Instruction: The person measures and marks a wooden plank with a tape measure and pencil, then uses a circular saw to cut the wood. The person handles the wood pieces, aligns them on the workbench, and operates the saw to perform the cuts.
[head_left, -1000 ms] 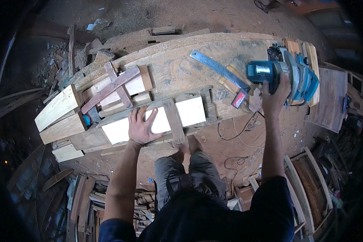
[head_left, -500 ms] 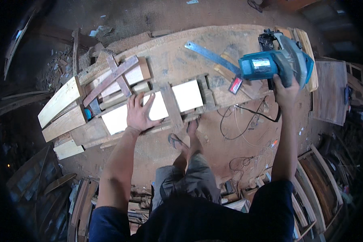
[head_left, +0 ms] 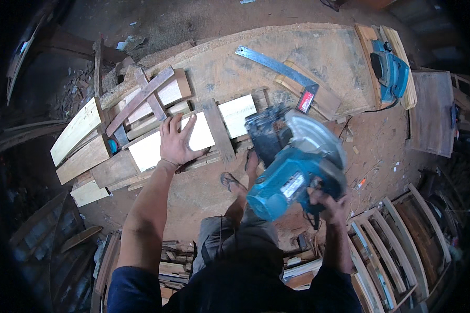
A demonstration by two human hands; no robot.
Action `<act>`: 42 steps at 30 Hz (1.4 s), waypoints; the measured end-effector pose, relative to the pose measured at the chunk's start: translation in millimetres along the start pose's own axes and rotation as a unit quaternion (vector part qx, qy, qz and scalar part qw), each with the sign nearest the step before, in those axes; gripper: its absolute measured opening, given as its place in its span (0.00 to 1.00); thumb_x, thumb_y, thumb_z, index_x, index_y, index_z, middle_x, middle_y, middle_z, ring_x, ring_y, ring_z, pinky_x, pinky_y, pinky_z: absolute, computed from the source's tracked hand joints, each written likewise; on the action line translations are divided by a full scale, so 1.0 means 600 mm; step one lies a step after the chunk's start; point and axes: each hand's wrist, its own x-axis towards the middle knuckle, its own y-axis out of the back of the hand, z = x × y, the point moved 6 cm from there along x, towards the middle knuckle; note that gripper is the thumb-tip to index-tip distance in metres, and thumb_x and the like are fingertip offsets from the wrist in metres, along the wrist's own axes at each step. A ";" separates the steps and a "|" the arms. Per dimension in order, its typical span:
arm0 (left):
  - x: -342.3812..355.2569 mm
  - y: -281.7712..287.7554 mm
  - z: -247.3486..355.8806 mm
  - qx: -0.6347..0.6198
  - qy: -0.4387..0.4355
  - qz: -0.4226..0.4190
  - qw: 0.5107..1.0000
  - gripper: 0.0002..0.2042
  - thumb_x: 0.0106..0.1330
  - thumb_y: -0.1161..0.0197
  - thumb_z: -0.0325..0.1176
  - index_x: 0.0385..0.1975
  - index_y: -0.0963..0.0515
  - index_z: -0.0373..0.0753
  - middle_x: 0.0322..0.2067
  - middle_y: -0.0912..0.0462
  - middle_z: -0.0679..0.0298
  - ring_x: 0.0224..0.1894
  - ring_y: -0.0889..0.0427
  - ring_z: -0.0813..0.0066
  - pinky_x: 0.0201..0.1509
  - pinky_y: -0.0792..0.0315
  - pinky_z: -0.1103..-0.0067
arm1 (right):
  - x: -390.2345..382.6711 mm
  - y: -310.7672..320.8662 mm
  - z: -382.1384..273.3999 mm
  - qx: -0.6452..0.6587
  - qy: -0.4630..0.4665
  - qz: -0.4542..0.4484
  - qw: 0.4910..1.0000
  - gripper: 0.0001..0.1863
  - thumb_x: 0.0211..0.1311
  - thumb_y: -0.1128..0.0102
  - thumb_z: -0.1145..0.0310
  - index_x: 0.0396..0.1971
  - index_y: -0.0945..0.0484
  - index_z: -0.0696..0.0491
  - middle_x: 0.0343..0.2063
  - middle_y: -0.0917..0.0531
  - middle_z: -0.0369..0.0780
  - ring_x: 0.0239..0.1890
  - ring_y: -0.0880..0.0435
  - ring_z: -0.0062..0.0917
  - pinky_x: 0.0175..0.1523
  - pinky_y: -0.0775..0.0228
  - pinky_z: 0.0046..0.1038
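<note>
My left hand lies flat, fingers spread, on a wooden frame with pale panels that rests on the low workbench. My right hand grips the handle of a blue circular saw, held up in the air in front of me, near the frame's right end. The saw's cord trails down behind it. My sandalled foot stands on the dirt floor just below the frame.
A metal square with a red handle lies on the bench. A blue power planer sits at the bench's far right. Loose planks pile at the left. Wooden frames lean at the lower right; offcuts lie by my legs.
My right hand has lifted the circular saw off the bench's right end and swung it leftward and closer to me. The left hand stays pressed on the frame.
</note>
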 end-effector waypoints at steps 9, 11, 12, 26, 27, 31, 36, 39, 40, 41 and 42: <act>0.000 0.003 0.011 -0.001 -0.012 0.018 1.000 0.52 0.42 0.26 0.66 0.71 0.31 0.51 0.64 0.35 0.48 0.67 0.40 0.42 0.71 0.44 0.49 | 0.008 -0.043 0.158 0.152 -0.043 -0.048 0.986 0.21 0.54 0.31 0.75 0.48 0.22 0.64 0.26 0.20 0.39 0.25 0.20 0.23 0.33 0.27 0.29; 0.000 0.006 0.009 -0.006 -0.012 0.030 0.999 0.51 0.42 0.26 0.66 0.71 0.31 0.51 0.64 0.35 0.47 0.66 0.39 0.42 0.71 0.43 0.49 | 0.015 -0.043 0.155 0.139 -0.037 -0.059 0.988 0.22 0.55 0.31 0.77 0.52 0.23 0.64 0.26 0.20 0.38 0.25 0.20 0.22 0.33 0.28 0.29; 0.000 0.006 0.011 -0.005 -0.013 0.033 0.999 0.51 0.42 0.27 0.67 0.71 0.31 0.51 0.64 0.35 0.47 0.66 0.39 0.42 0.70 0.43 0.50 | 0.017 -0.043 0.152 0.137 -0.041 -0.065 0.988 0.22 0.56 0.32 0.77 0.52 0.23 0.63 0.26 0.19 0.38 0.25 0.20 0.22 0.33 0.28 0.29; 0.001 0.010 0.015 0.004 -0.031 0.047 0.998 0.51 0.42 0.26 0.66 0.70 0.30 0.48 0.62 0.33 0.47 0.64 0.37 0.43 0.69 0.43 0.50 | 0.024 -0.049 0.142 0.128 -0.033 -0.110 0.985 0.12 0.59 0.34 0.79 0.42 0.24 0.58 0.25 0.21 0.36 0.26 0.20 0.20 0.32 0.27 0.28; 0.001 0.008 0.014 0.004 -0.031 0.045 0.999 0.50 0.44 0.27 0.67 0.70 0.30 0.50 0.62 0.34 0.48 0.64 0.38 0.43 0.69 0.43 0.50 | 0.027 -0.051 0.140 0.129 -0.032 -0.109 0.985 0.11 0.59 0.34 0.79 0.41 0.24 0.58 0.25 0.21 0.36 0.26 0.20 0.20 0.32 0.27 0.27; 0.001 0.011 0.015 0.012 -0.037 0.051 0.998 0.52 0.40 0.26 0.66 0.69 0.29 0.44 0.62 0.34 0.46 0.64 0.37 0.43 0.70 0.43 0.51 | 0.033 -0.058 0.130 0.135 -0.030 -0.113 0.984 0.11 0.58 0.34 0.78 0.40 0.24 0.57 0.26 0.21 0.35 0.26 0.21 0.20 0.32 0.28 0.27; 0.001 0.006 0.015 0.007 -0.029 0.045 0.999 0.51 0.43 0.26 0.66 0.70 0.31 0.50 0.63 0.34 0.47 0.64 0.38 0.42 0.69 0.43 0.50 | 0.032 -0.058 0.129 0.137 -0.040 -0.101 0.985 0.11 0.58 0.34 0.79 0.39 0.24 0.57 0.26 0.21 0.35 0.25 0.21 0.20 0.31 0.28 0.27; 0.002 0.006 0.013 0.006 -0.031 0.044 0.999 0.51 0.43 0.27 0.67 0.70 0.31 0.49 0.63 0.34 0.46 0.64 0.38 0.41 0.69 0.43 0.49 | 0.034 -0.058 0.131 0.143 -0.045 -0.092 0.984 0.10 0.58 0.34 0.79 0.39 0.24 0.57 0.26 0.21 0.35 0.25 0.21 0.20 0.31 0.29 0.27; 0.001 0.005 0.013 0.004 -0.030 0.043 0.999 0.51 0.43 0.27 0.67 0.70 0.31 0.49 0.63 0.34 0.46 0.65 0.38 0.41 0.69 0.43 0.49 | 0.035 -0.058 0.131 0.138 -0.046 -0.092 0.985 0.10 0.58 0.34 0.79 0.39 0.24 0.57 0.25 0.21 0.35 0.25 0.21 0.20 0.31 0.29 0.27; 0.001 0.005 0.012 0.002 -0.030 0.043 0.999 0.51 0.43 0.27 0.67 0.70 0.31 0.49 0.63 0.34 0.46 0.65 0.38 0.41 0.70 0.43 0.49 | 0.036 -0.058 0.131 0.134 -0.046 -0.092 0.986 0.10 0.58 0.34 0.79 0.39 0.24 0.57 0.25 0.21 0.35 0.25 0.21 0.20 0.31 0.29 0.27; 0.001 0.005 0.013 0.001 -0.030 0.043 0.999 0.51 0.43 0.28 0.67 0.70 0.31 0.48 0.63 0.34 0.46 0.65 0.38 0.41 0.70 0.44 0.49 | 0.038 -0.058 0.130 0.132 -0.042 -0.096 0.986 0.10 0.59 0.34 0.79 0.39 0.24 0.57 0.25 0.21 0.35 0.25 0.21 0.20 0.31 0.29 0.27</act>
